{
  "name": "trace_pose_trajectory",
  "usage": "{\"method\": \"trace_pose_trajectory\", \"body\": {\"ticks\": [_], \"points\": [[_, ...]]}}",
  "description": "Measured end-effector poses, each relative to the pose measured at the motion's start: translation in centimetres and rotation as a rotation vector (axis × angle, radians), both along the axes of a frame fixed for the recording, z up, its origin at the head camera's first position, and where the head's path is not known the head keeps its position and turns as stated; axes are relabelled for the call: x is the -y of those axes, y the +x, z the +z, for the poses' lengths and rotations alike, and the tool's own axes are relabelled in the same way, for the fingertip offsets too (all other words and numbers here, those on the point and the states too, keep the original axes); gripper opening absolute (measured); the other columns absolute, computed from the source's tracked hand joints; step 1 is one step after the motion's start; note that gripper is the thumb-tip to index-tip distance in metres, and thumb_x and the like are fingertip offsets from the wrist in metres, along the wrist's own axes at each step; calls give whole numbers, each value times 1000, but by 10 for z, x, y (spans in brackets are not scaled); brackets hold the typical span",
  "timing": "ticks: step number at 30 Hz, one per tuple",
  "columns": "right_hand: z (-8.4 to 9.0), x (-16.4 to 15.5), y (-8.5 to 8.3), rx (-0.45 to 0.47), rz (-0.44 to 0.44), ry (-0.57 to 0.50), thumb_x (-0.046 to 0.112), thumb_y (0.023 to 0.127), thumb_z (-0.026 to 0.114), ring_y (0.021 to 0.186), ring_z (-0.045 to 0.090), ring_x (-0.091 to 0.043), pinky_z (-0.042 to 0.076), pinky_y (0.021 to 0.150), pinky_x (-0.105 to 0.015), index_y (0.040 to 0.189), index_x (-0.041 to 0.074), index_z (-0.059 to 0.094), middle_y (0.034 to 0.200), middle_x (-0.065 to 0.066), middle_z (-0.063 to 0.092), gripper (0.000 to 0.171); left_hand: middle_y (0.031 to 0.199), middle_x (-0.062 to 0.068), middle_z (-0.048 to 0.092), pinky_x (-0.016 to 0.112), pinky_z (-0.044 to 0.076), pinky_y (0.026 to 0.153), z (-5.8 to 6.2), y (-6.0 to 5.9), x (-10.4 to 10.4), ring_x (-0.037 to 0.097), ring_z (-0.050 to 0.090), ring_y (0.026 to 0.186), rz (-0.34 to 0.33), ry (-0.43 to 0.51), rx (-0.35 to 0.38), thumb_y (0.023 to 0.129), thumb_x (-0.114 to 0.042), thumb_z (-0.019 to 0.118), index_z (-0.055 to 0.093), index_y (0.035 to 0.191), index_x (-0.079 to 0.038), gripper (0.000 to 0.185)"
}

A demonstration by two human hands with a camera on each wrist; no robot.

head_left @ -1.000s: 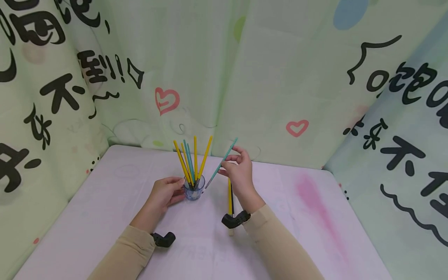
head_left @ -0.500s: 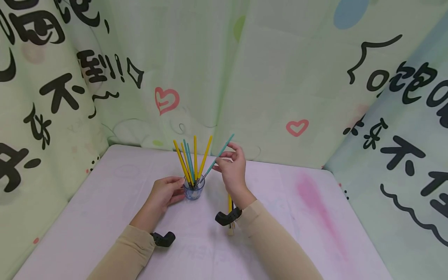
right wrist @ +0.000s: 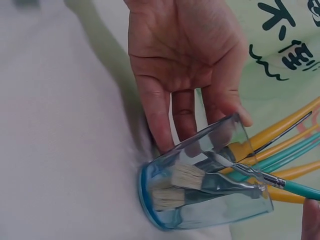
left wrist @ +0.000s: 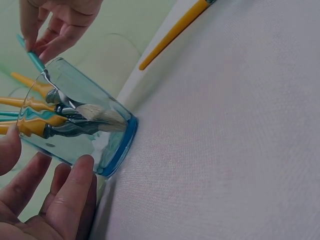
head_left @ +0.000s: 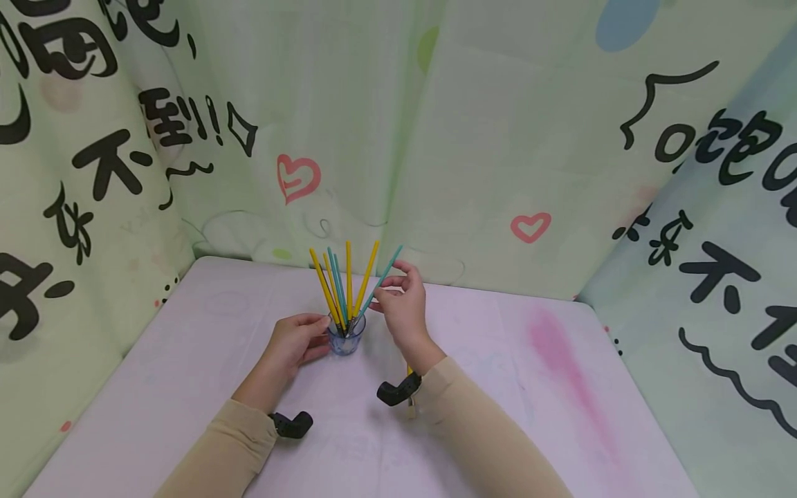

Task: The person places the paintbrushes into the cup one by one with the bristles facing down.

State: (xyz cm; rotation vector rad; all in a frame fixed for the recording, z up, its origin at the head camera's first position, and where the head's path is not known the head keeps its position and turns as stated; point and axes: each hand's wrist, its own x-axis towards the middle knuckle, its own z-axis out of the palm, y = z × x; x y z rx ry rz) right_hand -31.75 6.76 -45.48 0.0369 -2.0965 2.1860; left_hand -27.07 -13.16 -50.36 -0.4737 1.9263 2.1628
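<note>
A clear cup with a blue base (head_left: 346, 346) stands upright on the table, several yellow and teal paintbrushes leaning in it, bristles down. My left hand (head_left: 297, 340) holds the cup from its left side, the thumb near the rim and the fingers along the wall (left wrist: 75, 185). Between thumb and fingertips my right hand (head_left: 403, 308) pinches a teal paintbrush (head_left: 389, 266), tilted at the cup's right side. In the right wrist view this teal brush (right wrist: 300, 189) crosses the rim, its bristle end inside the cup.
A yellow paintbrush (left wrist: 175, 35) lies on the table to the right of the cup, mostly hidden under my right wrist in the head view. Printed curtains (head_left: 473, 138) hang behind and beside the table (head_left: 498, 387). Black wrist cameras (head_left: 398, 391) sit on both wrists.
My right hand has moved left with the teal paintbrush, whose bristle end went from beside the cup to inside its rim. The left hand has stayed on the cup.
</note>
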Motion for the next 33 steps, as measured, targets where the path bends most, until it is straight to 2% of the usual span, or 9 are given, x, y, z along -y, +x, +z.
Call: {"method": "trace_pose_trajectory", "body": {"ticks": [7,14,18,20,24,29,33], "points": [[-7,2,-1,11,-9,40,-8,96,67,77,66,-17,70,73,-34,149,15,52,103,-8,58,60,126,16,72,40,67,97,0,0,0,24,72,106,-2,-4,-2,106,-24,71,69,136,-1,39],[-12,1,-2,13,0,52,-11,93,66,84,68,-30,70,71,-36,149,13,52,104,-13,60,62,127,16,71,41,67,97,0,0,0,24,72,107,0,-4,-3,106,-24,71,69,136,0,39],[-14,2,-1,26,6,65,-10,93,67,85,70,-31,71,74,-38,148,14,54,103,-12,61,61,127,16,71,40,67,96,-1,0,0,24,72,107,0,-2,1,106,-24,71,69,137,-1,39],[-15,2,0,36,12,76,-9,94,68,88,70,-36,71,75,-39,147,15,55,103,-12,62,60,126,16,71,39,68,95,-1,-1,1,23,71,106,-2,1,1,106,-23,71,68,137,0,39],[-17,1,1,59,20,102,-6,96,69,94,70,-41,71,76,-37,146,18,57,106,-12,63,57,123,14,72,37,68,93,-2,-2,1,21,71,103,-2,6,0,106,-23,71,68,136,0,38],[-20,-2,3,73,25,108,-4,96,69,97,69,-47,70,73,-36,148,16,56,105,-11,63,58,123,14,72,37,68,93,-1,-1,1,21,71,103,-1,4,5,106,-23,71,68,136,0,38],[-22,-5,4,88,30,137,-2,96,69,92,70,-40,70,73,-34,151,14,53,106,-10,63,59,119,12,72,36,69,92,0,-1,1,19,71,100,-2,9,4,106,-22,71,69,136,0,37]]}}
